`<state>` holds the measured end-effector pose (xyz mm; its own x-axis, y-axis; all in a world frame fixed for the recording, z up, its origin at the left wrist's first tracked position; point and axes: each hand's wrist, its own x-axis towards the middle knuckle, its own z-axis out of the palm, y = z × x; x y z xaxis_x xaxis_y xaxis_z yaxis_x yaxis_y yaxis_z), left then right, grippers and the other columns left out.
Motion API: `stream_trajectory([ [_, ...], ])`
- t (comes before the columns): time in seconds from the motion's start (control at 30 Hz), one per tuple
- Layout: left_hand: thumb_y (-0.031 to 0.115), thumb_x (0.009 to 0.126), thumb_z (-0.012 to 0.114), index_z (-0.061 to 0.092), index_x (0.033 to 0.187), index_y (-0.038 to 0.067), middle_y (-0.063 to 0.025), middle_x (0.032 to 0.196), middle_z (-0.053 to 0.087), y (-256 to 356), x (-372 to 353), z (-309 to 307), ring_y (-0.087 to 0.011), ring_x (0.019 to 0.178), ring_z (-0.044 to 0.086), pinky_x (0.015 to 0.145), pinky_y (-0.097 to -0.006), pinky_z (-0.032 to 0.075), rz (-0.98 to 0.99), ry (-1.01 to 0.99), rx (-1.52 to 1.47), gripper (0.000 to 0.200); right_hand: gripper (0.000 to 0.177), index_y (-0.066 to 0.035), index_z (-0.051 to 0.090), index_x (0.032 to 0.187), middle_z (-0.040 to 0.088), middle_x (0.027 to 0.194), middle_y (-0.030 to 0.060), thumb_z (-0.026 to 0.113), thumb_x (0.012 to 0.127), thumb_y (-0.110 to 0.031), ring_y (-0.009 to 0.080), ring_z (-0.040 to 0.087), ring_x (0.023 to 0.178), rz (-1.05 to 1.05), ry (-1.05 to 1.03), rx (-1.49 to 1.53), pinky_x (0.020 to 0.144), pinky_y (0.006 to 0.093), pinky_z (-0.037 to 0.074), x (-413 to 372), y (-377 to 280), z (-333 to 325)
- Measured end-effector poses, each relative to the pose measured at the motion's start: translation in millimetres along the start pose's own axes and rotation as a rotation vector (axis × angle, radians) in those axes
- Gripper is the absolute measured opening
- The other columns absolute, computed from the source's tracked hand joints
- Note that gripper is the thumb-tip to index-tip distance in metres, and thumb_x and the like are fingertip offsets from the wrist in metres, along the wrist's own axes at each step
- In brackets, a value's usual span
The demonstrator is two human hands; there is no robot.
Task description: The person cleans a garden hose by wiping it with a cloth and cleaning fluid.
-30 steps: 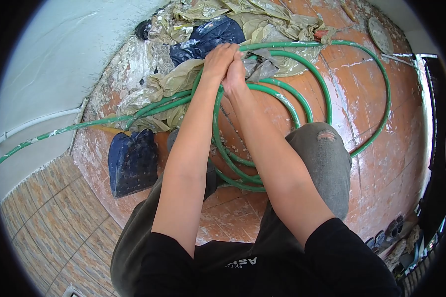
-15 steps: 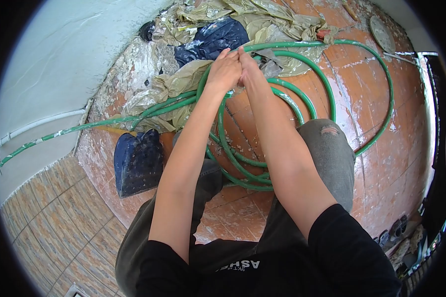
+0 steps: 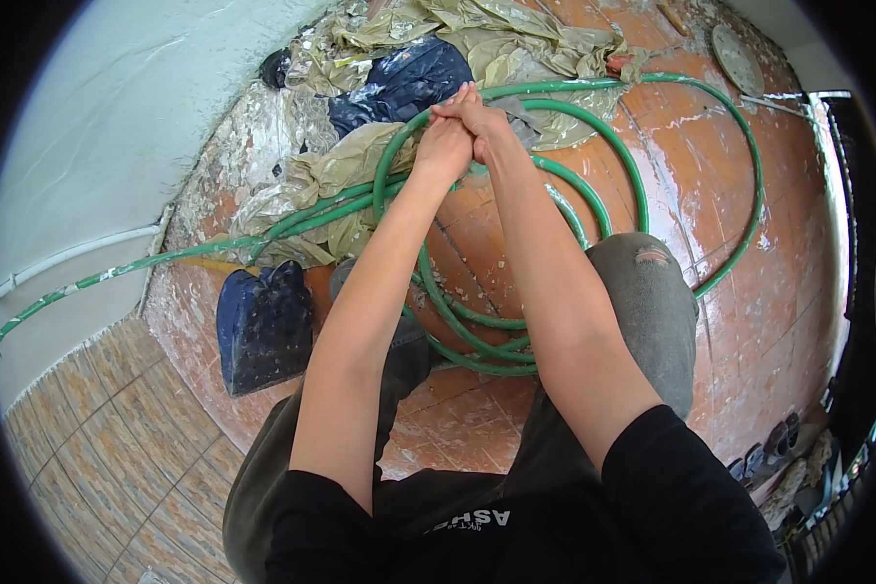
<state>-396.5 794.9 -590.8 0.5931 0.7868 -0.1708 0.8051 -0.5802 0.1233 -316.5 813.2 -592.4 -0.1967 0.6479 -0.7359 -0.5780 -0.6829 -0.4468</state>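
Note:
My left hand (image 3: pixel 445 148) and my right hand (image 3: pixel 484 119) meet above the coiled green hose (image 3: pixel 392 148), at the ends of my outstretched arms. The right hand lies over the left one, its fingers stretched across the left knuckles. Most of the left fingers are hidden beneath it. I see no object between the palms. Loops of the hose spread on the floor around and under the hands. Just beyond the fingertips lies a crumpled dark blue cloth (image 3: pixel 419 73) with white stains, on a rumpled beige sheet (image 3: pixel 350 161).
Wet orange tiles (image 3: pixel 686 209) with white splashes surround my knees. A dark blue dustpan-like scoop (image 3: pixel 266 331) stands at my left. A white pipe (image 3: pixel 78 255) runs along the wall. A round disc (image 3: pixel 738 60) leans at the far right; shoes (image 3: pixel 777 440) lie at the lower right.
The right hand has moved from beside the left hand to lie over it, covering its fingers. The view has shifted slightly; hose and cloth stay in place.

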Motion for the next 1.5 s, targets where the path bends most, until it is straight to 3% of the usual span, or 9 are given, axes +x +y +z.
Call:
stream_trajectory([
  [0.33,0.008,0.081,0.035,0.018,0.132,0.004,-0.0113,0.139,0.015,-1.9,4.5,-3.4,-0.0189,0.128,0.016,0.104,-0.0303,0.017,0.044,0.029,-0.010,0.054,0.015,-0.001,0.047,0.087,0.056,0.077,0.0116,0.057,0.080,-0.010,0.0209,0.056,0.066,-0.084,0.157,0.359,0.062,0.0320,0.049,6.4,0.6,1.0],
  [0.43,0.006,0.081,0.035,0.019,0.131,0.003,-0.0107,0.138,0.019,-2.9,6.5,-3.6,-0.0182,0.127,0.020,0.104,-0.0285,0.018,0.052,0.145,0.016,0.053,0.015,-0.003,0.045,0.084,0.055,0.075,0.0106,0.056,0.081,-0.012,0.0205,0.055,0.069,-0.064,-0.171,0.360,0.064,0.0325,0.048,8.3,0.6,-4.7],
  [0.63,0.002,0.080,0.037,0.030,0.124,-0.002,-0.0132,0.132,0.030,7.4,7.2,-8.3,-0.0207,0.124,0.027,0.103,-0.0295,0.022,0.049,0.160,-0.128,0.045,0.040,-0.002,0.047,0.097,0.057,0.089,0.0121,0.044,0.086,-0.040,0.0220,0.054,0.085,-0.111,-0.104,0.413,0.077,0.0336,0.045,3.3,2.4,-19.0],
  [0.7,0.002,0.079,0.037,0.035,0.122,-0.003,-0.0144,0.130,0.032,5.1,6.3,-0.6,-0.0225,0.123,0.028,0.102,-0.0311,0.023,0.054,0.230,-0.146,0.043,0.050,-0.001,0.046,0.104,0.054,0.100,0.0143,0.038,0.085,-0.047,0.0239,0.052,0.093,-0.036,-0.321,0.451,0.085,0.0360,0.040,-7.5,4.3,-23.8],
  [0.8,0.002,0.079,0.037,0.039,0.117,-0.004,-0.0156,0.127,0.036,3.5,-4.5,9.0,-0.0259,0.121,0.032,0.102,-0.0345,0.024,-0.069,0.277,-0.257,0.039,0.052,-0.001,0.044,0.109,0.051,0.107,0.0142,0.038,0.085,-0.047,0.0243,0.050,0.097,-0.118,-0.287,0.234,0.089,0.0371,0.036,-0.7,18.5,-25.4],
  [0.97,0.008,0.081,0.037,0.033,0.122,-0.004,-0.0173,0.130,0.031,1.0,-3.9,28.9,-0.0262,0.123,0.027,0.103,-0.0358,0.020,-0.180,0.299,-0.197,0.044,0.039,0.003,0.048,0.105,0.055,0.100,0.0116,0.064,0.073,-0.013,0.0192,0.052,0.095,-0.053,-0.202,-0.076,0.083,0.0315,0.042,5.1,18.0,-16.1],
  [1.13,0.010,0.080,0.037,0.025,0.128,-0.003,-0.0158,0.136,0.022,-5.8,-6.4,30.5,-0.0216,0.126,0.021,0.103,-0.0326,0.018,-0.234,0.421,0.059,0.051,0.031,0.007,0.051,0.096,0.058,0.091,0.0132,0.063,0.075,-0.012,0.0184,0.056,0.084,-0.124,-0.118,-0.168,0.075,0.0309,0.045,11.8,13.5,11.6],
  [1.3,0.010,0.080,0.039,0.019,0.131,-0.001,-0.0147,0.138,0.016,-8.6,-21.8,36.5,-0.0232,0.128,0.016,0.104,-0.0338,0.017,-0.248,0.401,-0.177,0.056,0.038,0.008,0.058,0.087,0.060,0.087,0.0151,0.070,0.067,-0.022,0.0185,0.058,0.080,-0.142,0.294,-0.486,0.071,0.0302,0.046,33.2,29.7,21.2],
  [1.5,0.009,0.080,0.039,0.020,0.130,-0.001,-0.0137,0.138,0.018,-23.4,-38.6,36.0,-0.0234,0.128,0.016,0.104,-0.0336,0.018,-0.321,0.348,-0.096,0.054,0.027,0.006,0.058,0.083,0.061,0.082,0.0129,0.066,0.070,-0.016,0.0183,0.058,0.075,-0.101,-0.044,-0.310,0.069,0.0297,0.046,27.9,44.8,28.7],
])
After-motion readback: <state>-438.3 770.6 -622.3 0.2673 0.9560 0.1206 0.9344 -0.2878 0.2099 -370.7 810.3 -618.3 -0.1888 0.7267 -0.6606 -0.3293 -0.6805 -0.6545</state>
